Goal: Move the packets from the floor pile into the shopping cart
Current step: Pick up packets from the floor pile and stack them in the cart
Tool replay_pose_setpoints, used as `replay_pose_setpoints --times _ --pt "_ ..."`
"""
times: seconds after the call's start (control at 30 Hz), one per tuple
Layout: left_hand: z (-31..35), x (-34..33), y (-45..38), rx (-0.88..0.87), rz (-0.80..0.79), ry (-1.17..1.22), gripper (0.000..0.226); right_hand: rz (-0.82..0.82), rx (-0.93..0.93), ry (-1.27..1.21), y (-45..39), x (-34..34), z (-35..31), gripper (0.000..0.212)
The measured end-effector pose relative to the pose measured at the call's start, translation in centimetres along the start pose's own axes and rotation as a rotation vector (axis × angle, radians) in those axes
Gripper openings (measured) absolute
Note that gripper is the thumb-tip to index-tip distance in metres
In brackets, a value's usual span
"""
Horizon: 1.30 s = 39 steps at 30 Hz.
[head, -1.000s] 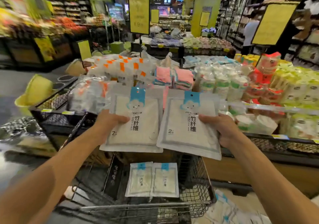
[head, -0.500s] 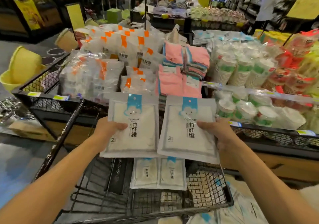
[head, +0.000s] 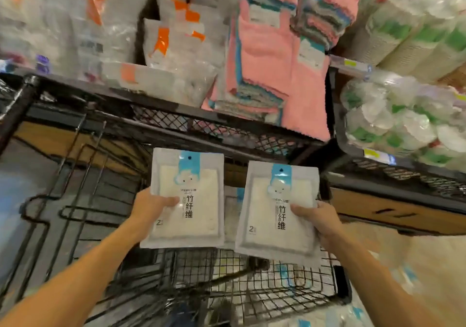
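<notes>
Two white packets are held up side by side above the shopping cart (head: pixel 252 289). The left hand (head: pixel 151 207) pinches the left packet (head: pixel 187 198) at its left edge, thumb on the front; the right hand (head: pixel 315 222) pinches the right packet (head: pixel 276 210) the same way. Both packets hide most of the basket, and the fingers behind them cannot be seen. Between them, another packet (head: pixel 230 215) shows only partly. The shelf goods (head: pixel 176 49) above are blurred.

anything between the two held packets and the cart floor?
Head view: through the gap between the left packet and the right packet, pale packets already in the cart show below. The cart mesh is otherwise bare.
</notes>
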<state>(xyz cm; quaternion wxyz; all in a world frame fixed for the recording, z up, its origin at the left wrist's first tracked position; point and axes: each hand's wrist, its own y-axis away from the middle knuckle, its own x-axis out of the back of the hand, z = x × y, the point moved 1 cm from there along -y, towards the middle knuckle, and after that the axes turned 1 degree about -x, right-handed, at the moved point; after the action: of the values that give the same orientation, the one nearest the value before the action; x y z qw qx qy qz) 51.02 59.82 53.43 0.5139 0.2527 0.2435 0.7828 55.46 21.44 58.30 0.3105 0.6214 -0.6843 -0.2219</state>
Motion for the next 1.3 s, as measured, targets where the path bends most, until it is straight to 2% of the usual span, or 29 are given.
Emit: replay_pose_setpoints --times 0.17,0.3,0.4,0.5,0.6,0.67,0.8,0.97,1.13,1.23,1.3 --pt "-7.8 -3.0 -5.7 0.073 0.019 -0.052 0.029 -0.084 -0.109 0.057 -7.9 -1.0 5.7 0.034" --pt "-13.6 -4.3 -11.4 0.105 0.07 -0.088 0.05 -0.088 -0.133 0.039 -14.2 -2.2 9.7 0.032" --pt "-15.8 -5.6 -14.1 0.119 0.082 -0.073 0.054 -0.111 -0.146 0.055 -17.7 -3.0 12.2 0.037" --pt "-17.8 -7.1 -16.4 0.15 0.069 -0.104 0.069 -0.105 -0.166 0.089 -21.0 -4.1 15.0 0.035" --pt "-19.8 -7.8 -17.8 0.147 0.072 -0.149 0.048 -0.055 -0.181 0.129 -22.6 -5.0 17.1 0.02" --pt "-20.7 -8.1 -18.3 0.131 0.079 -0.199 0.042 -0.006 -0.189 0.145 -23.5 -5.5 18.3 0.02" --pt "-22.3 -8.5 -18.9 0.095 0.174 -0.313 0.048 0.049 -0.177 0.214 -24.9 -5.9 19.8 0.03" --pt "-22.7 -9.4 -18.6 0.025 0.259 -0.5 0.063 0.157 -0.031 0.398 -25.1 -6.3 21.0 0.027" --pt "-22.9 -9.7 -18.8 -0.216 0.26 -0.758 0.082 0.297 0.044 0.779 -25.0 -7.5 21.6 0.071" --pt "-22.5 -9.9 -18.6 -0.364 0.252 -0.93 0.081 0.384 0.098 0.853 -24.4 -8.0 21.0 0.09" --pt "-22.1 -10.2 -18.3 -0.42 0.237 -1.085 0.08 0.429 0.146 1.001 -23.9 -8.1 20.3 0.1"
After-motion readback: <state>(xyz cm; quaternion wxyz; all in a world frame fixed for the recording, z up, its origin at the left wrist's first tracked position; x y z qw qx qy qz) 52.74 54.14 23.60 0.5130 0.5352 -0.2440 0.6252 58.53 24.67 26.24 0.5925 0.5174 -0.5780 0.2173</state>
